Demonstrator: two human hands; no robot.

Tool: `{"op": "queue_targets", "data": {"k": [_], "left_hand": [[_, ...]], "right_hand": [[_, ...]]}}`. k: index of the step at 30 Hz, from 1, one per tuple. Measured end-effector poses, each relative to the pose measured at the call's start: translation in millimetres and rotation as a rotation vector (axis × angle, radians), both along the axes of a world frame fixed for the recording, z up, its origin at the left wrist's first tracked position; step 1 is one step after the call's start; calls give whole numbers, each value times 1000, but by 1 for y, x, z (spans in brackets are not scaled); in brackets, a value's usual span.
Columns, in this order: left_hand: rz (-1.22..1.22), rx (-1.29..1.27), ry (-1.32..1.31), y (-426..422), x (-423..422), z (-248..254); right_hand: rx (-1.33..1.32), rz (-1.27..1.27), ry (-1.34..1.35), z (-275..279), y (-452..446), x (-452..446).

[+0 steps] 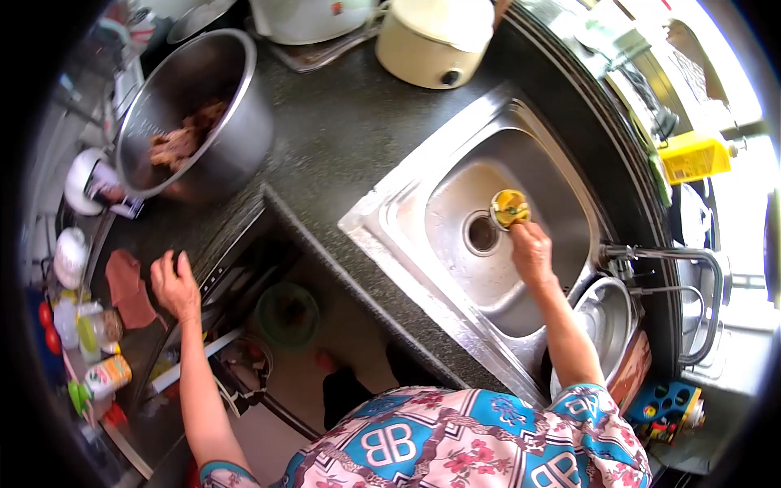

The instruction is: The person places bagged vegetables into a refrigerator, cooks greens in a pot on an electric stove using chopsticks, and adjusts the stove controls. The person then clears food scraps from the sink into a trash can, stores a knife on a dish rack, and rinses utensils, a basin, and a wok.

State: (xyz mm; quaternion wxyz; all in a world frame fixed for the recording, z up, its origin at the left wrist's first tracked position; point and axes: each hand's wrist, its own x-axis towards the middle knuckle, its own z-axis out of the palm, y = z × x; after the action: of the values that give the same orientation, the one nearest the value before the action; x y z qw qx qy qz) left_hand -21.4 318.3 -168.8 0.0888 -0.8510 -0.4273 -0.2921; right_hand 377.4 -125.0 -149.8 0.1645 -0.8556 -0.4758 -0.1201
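Observation:
My right hand (533, 254) is closed on the edge of a small round item with yellow and green on it (511, 209), perhaps a small dish or lid. It is above the steel sink basin (455, 191), beside the drain (482, 232). My left hand (175, 286) hovers with its fingers apart and nothing in it, next to a pinkish-brown cloth (128, 289) on the left counter.
A large steel pot (236, 146) with meat stands at the upper left, a cream cooker (431, 45) at the top. The faucet (675, 254) and a steel basin (608, 313) are right of the sink. A green bucket (287, 315) is on the floor.

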Motion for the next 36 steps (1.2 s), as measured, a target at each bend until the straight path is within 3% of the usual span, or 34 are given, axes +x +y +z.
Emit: {"op": "queue_targets", "data": {"k": [5,8,14,19,23,28,31,32,34,35,36], "left_hand": [[9,27,-52,-20,13,29],[20,59,-77,-14,10,15],[-61,-1,-225,-16,7,13],[-368,-52,-448,-40,-23,24],[-424,-250,-595,-100,-101,5],[67,-787,-488,-183,-240,-52],[263,-949,-370,-228,-297,-62],[299,-966,-350,-242,-313,-72],[456,-1031,-368,-268,-333,-88],[512,-1069,-347,-273,-334,-92],[569,-1107,-326,-278,-331,-96]], "right_hand": [[18,171,-29,83,33,-39],[63,292,-7,111,59,-77],[109,625,84,107,115,-170],[128,745,271,73,161,-250],[69,719,413,9,182,-295],[31,717,614,-101,214,-338],[-66,662,970,-187,229,-358],[-153,603,1038,-222,235,-366],[-334,355,1486,-323,248,-379],[-325,357,1504,-371,259,-387],[-389,18,1777,-417,272,-395]]}}
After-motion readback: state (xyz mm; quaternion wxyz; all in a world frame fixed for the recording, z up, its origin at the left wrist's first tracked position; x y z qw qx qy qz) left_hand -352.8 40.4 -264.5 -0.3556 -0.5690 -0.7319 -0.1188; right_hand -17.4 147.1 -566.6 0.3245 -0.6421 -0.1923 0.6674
